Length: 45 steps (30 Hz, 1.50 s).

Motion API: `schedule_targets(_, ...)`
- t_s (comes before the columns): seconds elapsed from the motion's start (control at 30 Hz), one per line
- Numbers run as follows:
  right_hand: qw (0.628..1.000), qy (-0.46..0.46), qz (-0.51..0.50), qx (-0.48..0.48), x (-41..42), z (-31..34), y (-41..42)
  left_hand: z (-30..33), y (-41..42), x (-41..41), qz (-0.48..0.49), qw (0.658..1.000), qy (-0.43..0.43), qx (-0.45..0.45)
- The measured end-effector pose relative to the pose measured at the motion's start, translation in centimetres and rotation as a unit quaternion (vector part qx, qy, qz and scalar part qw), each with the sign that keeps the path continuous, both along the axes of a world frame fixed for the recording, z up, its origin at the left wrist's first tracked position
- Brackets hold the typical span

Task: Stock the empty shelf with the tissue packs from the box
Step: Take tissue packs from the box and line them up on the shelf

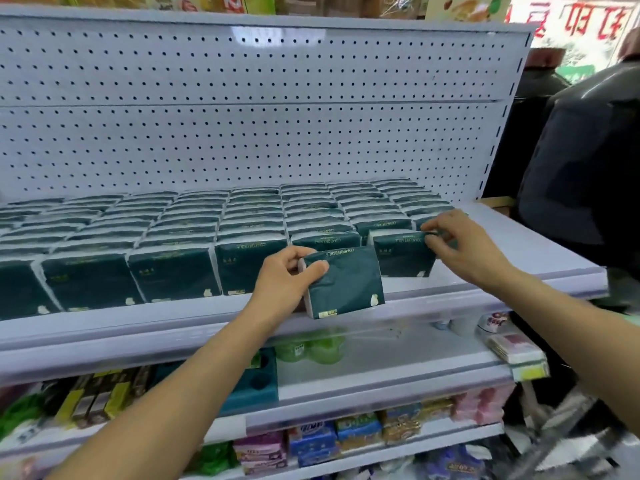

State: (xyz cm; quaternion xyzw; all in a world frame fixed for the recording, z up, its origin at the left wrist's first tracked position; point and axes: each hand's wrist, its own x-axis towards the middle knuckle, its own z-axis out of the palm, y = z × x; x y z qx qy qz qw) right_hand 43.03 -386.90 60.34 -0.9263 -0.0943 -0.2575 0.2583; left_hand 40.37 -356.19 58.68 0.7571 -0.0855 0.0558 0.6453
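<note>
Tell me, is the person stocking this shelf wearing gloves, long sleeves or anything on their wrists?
No. Both the left hand and the right hand are bare, with no gloves. Both forearms are uncovered as far as the picture shows; no sleeve cuff appears. No watch, bracelet or ring is visible on wrists or fingers.
</note>
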Motion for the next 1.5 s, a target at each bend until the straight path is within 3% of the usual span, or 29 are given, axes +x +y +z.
schedule_targets(0.5,0.998,-0.007,0.030,-0.049,2.6,0.0,1.3,0.3,-2.2,-0.4,0.041,0.999,0.019,-0.017)
schedule_targets(0.63,0.994,-0.076,-0.011,-0.074,1.7,0.1,1.1,1.0,-3.0,-1.0,0.036,0.998,0.030,-0.035)
schedule_targets(0.73,0.996,-0.061,0.057,0.043,0.1,1.0,1.5,1.4,-4.4,-1.0,0.034,0.999,0.015,-0.038)
schedule_targets(0.8,0.974,0.032,0.163,0.151,-0.9,1.5,1.8,1.6,-5.9,-1.2,0.027,0.999,0.001,-0.047)
schedule_targets(0.9,0.934,0.126,0.234,0.239,-1.7,1.8,1.1,2.2,-8.3,-1.6,0.015,0.998,-0.020,-0.056)
schedule_targets(0.97,0.914,0.140,0.235,0.301,-1.9,1.8,-0.4,2.7,-9.4,-1.4,0.021,0.999,-0.042,-0.023)
schedule_targets(1.03,0.914,0.131,0.214,0.319,-2.1,1.9,-2.6,3.1,-10.0,-0.7,0.047,0.992,-0.096,0.074)
schedule_targets(1.1,0.922,0.115,0.181,0.321,-2.0,1.6,-5.1,2.9,-10.3,0.3,0.089,0.950,-0.183,0.238)
schedule_targets(1.2,0.925,0.110,0.124,0.342,-1.3,0.8,-9.1,2.0,-11.2,1.7,0.112,0.825,-0.317,0.455)
schedule_targets(1.3,0.922,0.117,0.091,0.359,-0.6,-0.3,-11.2,1.4,-12.5,3.1,0.089,0.736,-0.326,0.586)
schedule_targets(1.4,0.921,0.128,0.084,0.359,0.2,-1.3,-11.5,1.0,-13.1,4.4,0.103,0.686,-0.283,0.662)
schedule_targets(1.5,0.936,0.128,0.069,0.319,1.2,-1.8,-11.0,0.5,-13.0,5.0,0.114,0.673,-0.255,0.685)
